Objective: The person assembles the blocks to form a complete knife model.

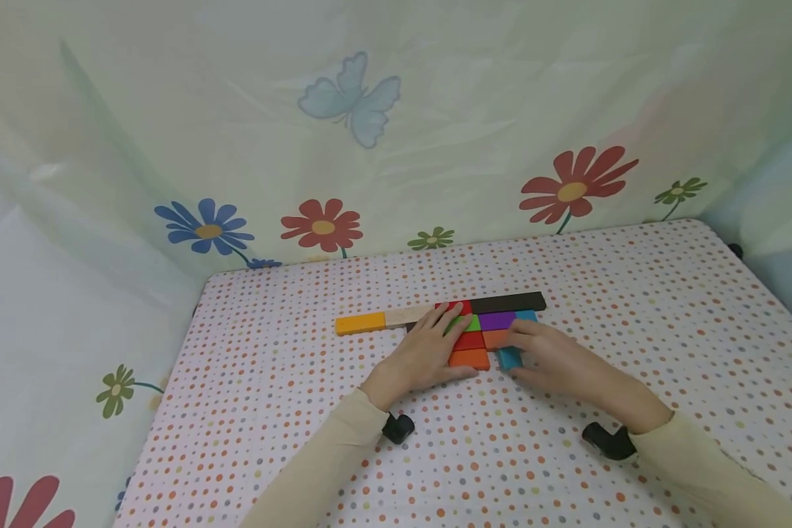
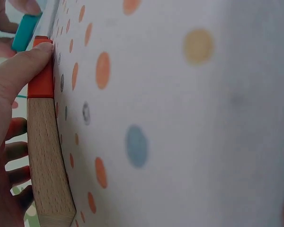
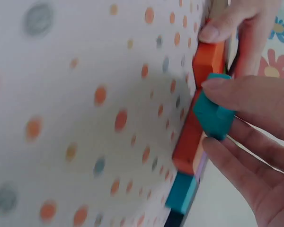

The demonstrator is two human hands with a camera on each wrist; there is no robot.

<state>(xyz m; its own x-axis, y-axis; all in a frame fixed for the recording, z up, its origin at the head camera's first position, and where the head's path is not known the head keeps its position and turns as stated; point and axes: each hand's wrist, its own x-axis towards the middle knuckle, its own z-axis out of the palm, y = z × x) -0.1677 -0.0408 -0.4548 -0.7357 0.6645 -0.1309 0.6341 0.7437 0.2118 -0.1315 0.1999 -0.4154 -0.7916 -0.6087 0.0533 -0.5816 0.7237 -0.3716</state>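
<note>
My right hand (image 1: 557,363) pinches a small teal block (image 3: 215,113) between thumb and fingers, tilted, beside an arrangement of coloured blocks. My left hand (image 1: 422,357) rests over the arrangement with its fingers spread. Its thumb touches the front edge of an orange block (image 1: 468,358), whose right end faces the teal one. Behind that sit a red block (image 1: 470,340), a lighter orange block (image 1: 495,339), a green block (image 1: 475,323) and a purple block (image 1: 497,320). The left hand hides part of the arrangement; a bare wood block (image 2: 46,151) shows beneath it.
Along the back row lie a yellow block (image 1: 360,323), a pale wood block (image 1: 405,315), another red block (image 1: 460,306) and a long black block (image 1: 510,303). A dotted cloth (image 1: 264,411) covers the table, with a flowered curtain (image 1: 455,147) behind it.
</note>
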